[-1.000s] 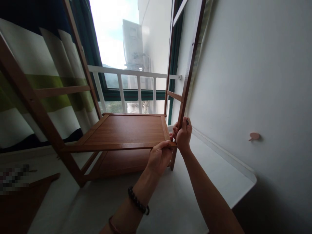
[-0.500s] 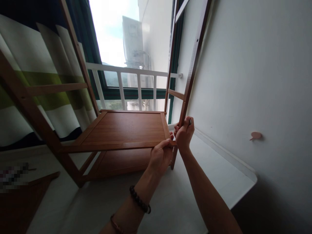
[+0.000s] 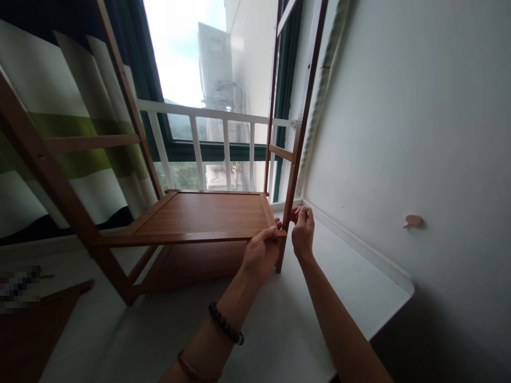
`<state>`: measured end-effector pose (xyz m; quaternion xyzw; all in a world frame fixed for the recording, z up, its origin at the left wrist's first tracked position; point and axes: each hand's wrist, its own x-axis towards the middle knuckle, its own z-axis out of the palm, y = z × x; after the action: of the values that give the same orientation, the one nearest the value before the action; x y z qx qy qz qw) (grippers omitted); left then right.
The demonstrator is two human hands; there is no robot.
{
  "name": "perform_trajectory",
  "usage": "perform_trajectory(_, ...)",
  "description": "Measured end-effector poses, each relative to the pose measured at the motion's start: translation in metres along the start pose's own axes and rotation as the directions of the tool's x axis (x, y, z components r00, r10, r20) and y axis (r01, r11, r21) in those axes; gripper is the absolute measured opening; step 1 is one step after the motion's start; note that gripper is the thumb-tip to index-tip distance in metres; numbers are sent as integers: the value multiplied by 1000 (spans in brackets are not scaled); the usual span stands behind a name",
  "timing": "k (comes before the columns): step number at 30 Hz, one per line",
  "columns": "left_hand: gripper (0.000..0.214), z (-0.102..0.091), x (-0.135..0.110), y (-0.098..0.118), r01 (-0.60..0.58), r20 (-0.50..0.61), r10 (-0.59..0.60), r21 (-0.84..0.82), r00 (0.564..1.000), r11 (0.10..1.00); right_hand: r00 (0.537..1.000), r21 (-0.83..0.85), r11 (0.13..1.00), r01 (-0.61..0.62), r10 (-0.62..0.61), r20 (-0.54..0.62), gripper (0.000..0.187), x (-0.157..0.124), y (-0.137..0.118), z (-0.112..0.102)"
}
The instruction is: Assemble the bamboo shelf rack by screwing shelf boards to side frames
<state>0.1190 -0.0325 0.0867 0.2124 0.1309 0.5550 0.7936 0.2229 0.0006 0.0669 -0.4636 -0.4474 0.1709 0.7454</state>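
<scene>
A brown wooden shelf rack stands in front of me, with a flat shelf board between its side frames. My left hand is closed on the board's front right corner, thumb on top, fingers reaching around the end. Just right of the right front post, my right hand is closed around a small tool with a red part and a dark end; most of it is hidden in the fist. The board's corner meets the post beside my left fingers.
Below lies a lower shelf. A separate brown wooden panel rests at the lower left. Behind the rack are a white railing and a window; a striped curtain hangs left. A white wall with a pink hook stands right.
My right hand has come off the post and moved slightly down, now beside it with the red part showing. The right side frame has shifted left; the board's back edge sits lower in view.
</scene>
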Motion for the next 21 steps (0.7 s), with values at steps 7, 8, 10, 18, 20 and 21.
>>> perform_trajectory(7,18,1,-1,1,-17,-25,17,-1,1000,1000,942,-625,778,73,153,300,18,2,74,-35)
perform_trajectory(8,18,1,-1,1,-23,-29,23,3,999,1000,927,-646,760,76,184,326,16,1,81,-39)
perform_trajectory(10,17,1,0,2,-30,-37,31,13,999,999,902,-675,733,84,232,363,10,1,92,-44)
perform_trajectory(18,16,0,-3,4,-7,-12,8,49,1000,999,825,-574,816,63,281,490,48,12,107,-63)
perform_trajectory(20,15,0,-3,5,-4,0,4,54,1000,999,839,-526,850,34,262,478,49,14,109,-65)
perform_trajectory(21,14,1,-3,5,-7,5,7,57,1000,998,855,-505,863,20,247,456,47,15,109,-66)
